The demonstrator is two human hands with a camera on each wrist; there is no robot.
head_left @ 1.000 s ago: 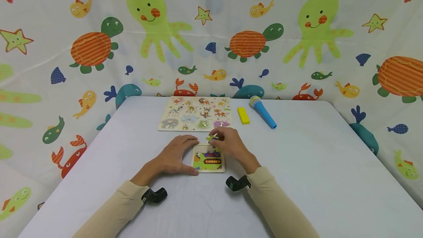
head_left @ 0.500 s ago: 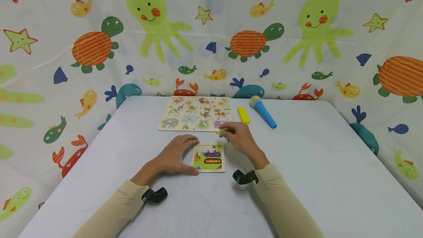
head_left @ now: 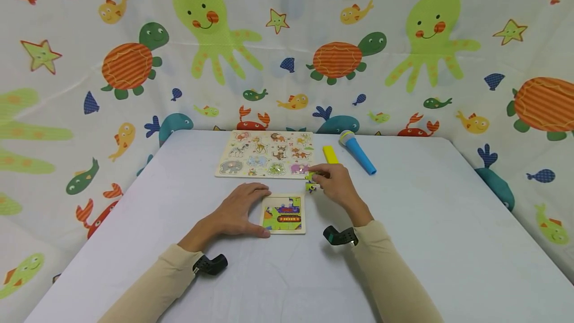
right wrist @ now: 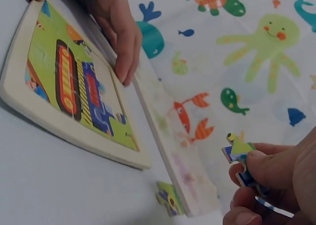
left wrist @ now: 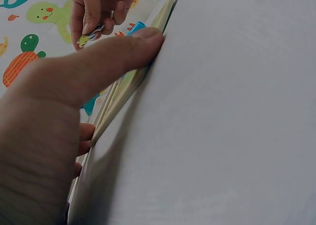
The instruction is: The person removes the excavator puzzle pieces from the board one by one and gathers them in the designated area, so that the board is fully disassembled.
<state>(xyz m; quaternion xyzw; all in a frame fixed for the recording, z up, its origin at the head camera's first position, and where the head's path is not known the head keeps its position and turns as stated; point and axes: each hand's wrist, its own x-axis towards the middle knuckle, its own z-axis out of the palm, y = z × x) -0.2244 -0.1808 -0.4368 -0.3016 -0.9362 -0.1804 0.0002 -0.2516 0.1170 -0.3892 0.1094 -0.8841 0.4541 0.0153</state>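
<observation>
R hand (head_left: 338, 186) hides pts of held pc (right wrist: 242, 147) & yellow block (head_left: 330, 154); animal board (right wrist: 177, 151) blurry, R-wrist view.

Play-area setting; home or studio, cannot tell. Indicators: cartoon sea-animal curtain (head_left: 287, 74) behind white-covered counter (head_left: 430, 208), animal puzzle board (head_left: 265, 155), toy microphone (head_left: 358, 153).

The small square wooden puzzle frame (right wrist: 74, 130) is pale cream around a lime-green picture with purple, red and black shapes and a yellow-and-black striped band. The small pinched jigsaw piece (right wrist: 242, 148) shows green, blue and yellow. The long handheld toy microphone (head_left: 360, 156) is bright blue; the rectangular block (head_left: 330, 154), plain yellow. Orange-striped turtles and green octopuses pattern the white fabric backdrop (head_left: 390, 9).
</observation>
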